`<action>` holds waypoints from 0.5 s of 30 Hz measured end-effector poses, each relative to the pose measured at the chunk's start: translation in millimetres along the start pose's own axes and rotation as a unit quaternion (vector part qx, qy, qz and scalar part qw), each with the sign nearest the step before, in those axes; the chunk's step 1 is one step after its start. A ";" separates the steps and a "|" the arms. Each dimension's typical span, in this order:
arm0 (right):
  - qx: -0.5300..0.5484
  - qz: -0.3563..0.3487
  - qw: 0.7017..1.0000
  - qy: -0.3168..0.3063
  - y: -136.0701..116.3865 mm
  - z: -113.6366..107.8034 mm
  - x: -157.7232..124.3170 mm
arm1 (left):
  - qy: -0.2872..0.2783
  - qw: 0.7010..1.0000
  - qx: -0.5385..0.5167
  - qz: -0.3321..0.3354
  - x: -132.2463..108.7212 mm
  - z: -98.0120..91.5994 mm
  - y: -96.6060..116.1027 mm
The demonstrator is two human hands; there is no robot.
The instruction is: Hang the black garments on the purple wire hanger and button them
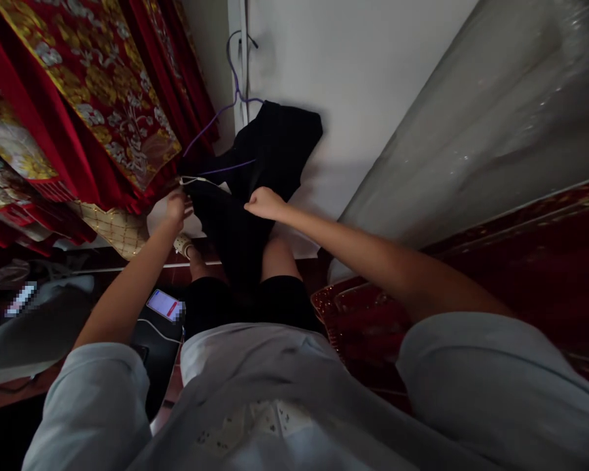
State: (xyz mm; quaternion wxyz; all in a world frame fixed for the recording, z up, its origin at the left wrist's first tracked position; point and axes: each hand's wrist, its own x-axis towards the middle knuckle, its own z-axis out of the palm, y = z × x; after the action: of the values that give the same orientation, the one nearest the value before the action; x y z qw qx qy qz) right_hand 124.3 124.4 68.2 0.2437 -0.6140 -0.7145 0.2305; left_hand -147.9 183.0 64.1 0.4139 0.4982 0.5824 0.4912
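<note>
**Both hands on a hanging black garment**

The black garment (pixel 275 140) hangs on a purple hanger (pixel 235 98) against the white wall (pixel 363 78). The hanger's hook is at the top, beside a pale vertical strip. The garment's long axis runs from the hook down toward the person's knees. Its upper part spreads wide across the wall, and its lower part narrows into a dark fold between the two arms.

The left hand (pixel 177 208) is at the garment's left edge, where a thin pale line runs along the cloth. Its fingers are pinched together on that edge. The right hand (pixel 265 203) lies knuckles up on the middle of the garment, its fingers curled tight into the fabric. The hands are near each other, with the dark fold dropping between them.

Red cloths with gold embroidery (pixel 88 85) hang at the left, close to the left hand. A clear plastic sheet (pixel 495 111) slants down the right side. A lit phone (pixel 165 304) lies below the left forearm.
</note>
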 end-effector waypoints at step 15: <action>-0.035 -0.063 0.991 -0.117 5.7 -10.5 -18.0 | -0.205 0.920 0.119 0.311 -55.5 63.3 37.6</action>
State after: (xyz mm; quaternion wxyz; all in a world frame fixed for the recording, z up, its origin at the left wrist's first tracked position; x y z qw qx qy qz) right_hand 137.5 107.7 71.6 0.1509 -0.5450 -0.7827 0.2601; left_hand -71.0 139.1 89.6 0.2889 0.7895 0.3547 0.4093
